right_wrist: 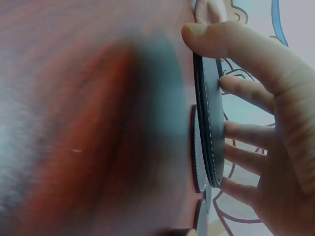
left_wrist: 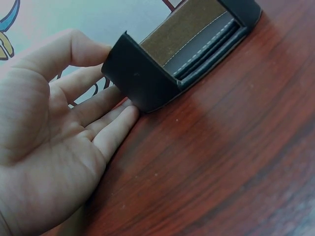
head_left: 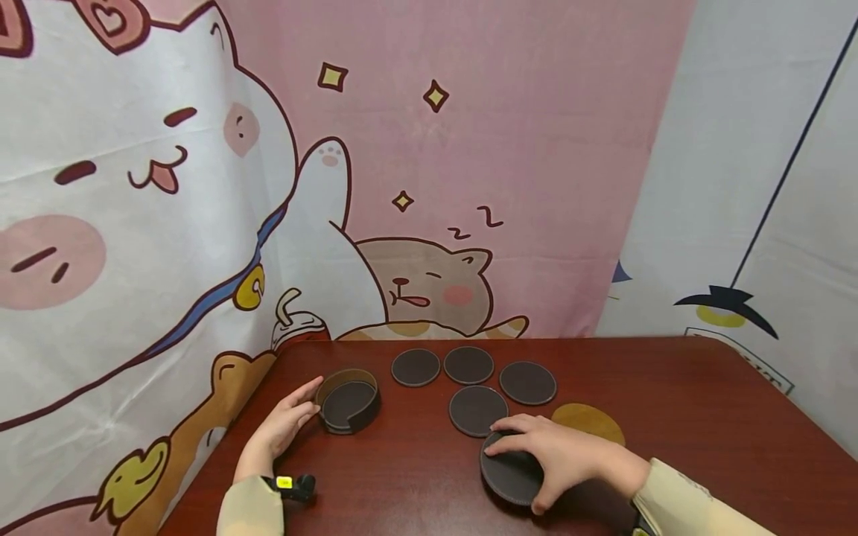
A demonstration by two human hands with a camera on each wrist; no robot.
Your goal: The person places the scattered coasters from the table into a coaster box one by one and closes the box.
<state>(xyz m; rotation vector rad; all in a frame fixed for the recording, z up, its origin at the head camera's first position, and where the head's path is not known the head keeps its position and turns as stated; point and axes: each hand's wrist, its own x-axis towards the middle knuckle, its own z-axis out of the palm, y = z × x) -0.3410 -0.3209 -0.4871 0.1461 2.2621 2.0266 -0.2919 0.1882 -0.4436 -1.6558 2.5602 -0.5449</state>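
My left hand rests its fingers against the outer left side of a round dark coaster holder, brown inside, with a notch in its wall. In the left wrist view, the thumb and fingertips touch the outside of the holder; a pale-stitched dark layer shows at its bottom. My right hand grips dark round coasters, thumb at the near edge and fingers spread over the top. In the right wrist view, the gripped coasters show more than one stitched layer at the rim.
Beyond my right hand lie several dark coasters: one close by, others farther back. A tan round piece lies partly behind that hand. Everything stands on a reddish-brown table, with a printed cloth hanging behind it.
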